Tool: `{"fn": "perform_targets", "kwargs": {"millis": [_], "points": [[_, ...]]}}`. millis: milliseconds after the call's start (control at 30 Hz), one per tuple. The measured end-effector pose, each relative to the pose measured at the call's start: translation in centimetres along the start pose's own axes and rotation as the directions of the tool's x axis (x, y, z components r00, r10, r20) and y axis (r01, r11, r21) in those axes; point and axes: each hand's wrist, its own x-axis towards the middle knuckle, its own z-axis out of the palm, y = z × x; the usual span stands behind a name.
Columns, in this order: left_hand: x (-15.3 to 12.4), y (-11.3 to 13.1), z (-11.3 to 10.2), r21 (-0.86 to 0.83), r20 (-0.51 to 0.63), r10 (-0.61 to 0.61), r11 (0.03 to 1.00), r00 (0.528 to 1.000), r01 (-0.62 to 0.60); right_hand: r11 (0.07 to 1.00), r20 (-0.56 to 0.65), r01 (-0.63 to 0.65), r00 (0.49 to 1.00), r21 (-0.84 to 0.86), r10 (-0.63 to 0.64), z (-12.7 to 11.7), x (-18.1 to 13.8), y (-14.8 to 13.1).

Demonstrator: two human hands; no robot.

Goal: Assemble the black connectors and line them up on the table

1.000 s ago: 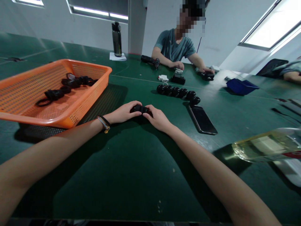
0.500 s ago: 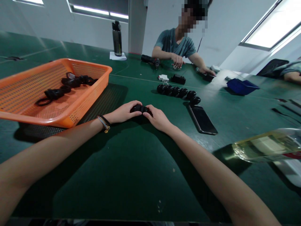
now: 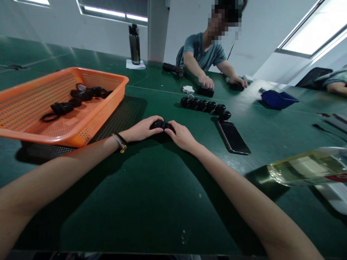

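Both my hands meet on a small black part [image 3: 162, 125] that rests on the green table [image 3: 151, 195]. My left hand [image 3: 143, 129] grips its left end with curled fingers. My right hand [image 3: 182, 135] grips its right end the same way. A row of several black ring-shaped parts [image 3: 204, 106] lies just beyond my hands. An orange basket [image 3: 89, 119] to my left holds more black parts [image 3: 78, 97].
A dark phone [image 3: 233, 137] lies flat right of my hands. A clear bottle [image 3: 306, 168] lies on its side at the right. Across the table a person's hands rest on black parts [image 3: 205, 91]; a blue tray [image 3: 276, 99] and a dark flask [image 3: 135, 45] stand farther off.
My hands have stayed on the black part. The person opposite lifted a hand, then put it down on a black part nearer the table's middle.
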Motion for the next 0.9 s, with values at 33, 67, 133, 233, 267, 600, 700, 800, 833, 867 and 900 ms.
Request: {"fn": "perform_targets", "kwargs": {"millis": [33,67,133,233,267,600,700,800,833,867,900], "points": [[0.00,-0.02,0.02,-0.001,-0.002,0.001,1.000,1.000,-0.001,1.000,-0.006,0.000,1.000,0.000,0.000,0.02,-0.01,0.02],[0.01,-0.04,0.03,-0.002,-0.003,0.002,1.000,1.000,-0.002,1.000,-0.018,0.007,1.000,0.005,-0.007,0.04,-0.04,0.05],[0.00,-0.07,0.03,-0.003,-0.006,0.004,1.000,1.000,-0.004,0.999,-0.055,0.037,0.998,0.029,-0.035,0.08,-0.14,0.14],[-0.01,-0.10,0.02,-0.008,-0.011,0.006,1.000,1.000,-0.006,0.993,-0.093,0.095,0.992,0.067,-0.089,0.16,-0.29,0.36],[-0.01,-0.11,0.02,-0.011,-0.013,0.006,1.000,1.000,-0.006,0.992,-0.094,0.104,0.991,0.073,-0.097,0.19,-0.32,0.44],[0.03,0.12,0.01,-0.008,-0.013,-0.006,1.000,1.000,0.006,0.994,-0.095,0.084,0.992,0.070,-0.077,0.22,-0.21,0.60],[0.02,0.11,-0.01,-0.008,-0.014,-0.005,1.000,1.000,0.005,0.995,-0.090,0.079,0.993,0.068,-0.072,0.27,-0.20,0.62],[0.02,0.01,0.04,-0.006,-0.017,-0.005,1.000,1.000,0.005,0.994,-0.094,0.086,0.992,0.064,-0.080,0.37,-0.20,0.68],[0.02,-0.01,0.05,-0.004,-0.017,-0.006,1.000,1.000,0.006,0.994,-0.096,0.088,0.992,0.063,-0.082,0.39,-0.20,0.70],[0.03,-0.02,0.05,-0.003,-0.017,-0.008,1.000,1.000,0.008,0.994,-0.098,0.089,0.992,0.062,-0.082,0.40,-0.20,0.70],[0.03,-0.01,0.05,-0.001,-0.016,-0.010,1.000,1.000,0.010,0.994,-0.099,0.089,0.992,0.061,-0.082,0.39,-0.20,0.69]]}}
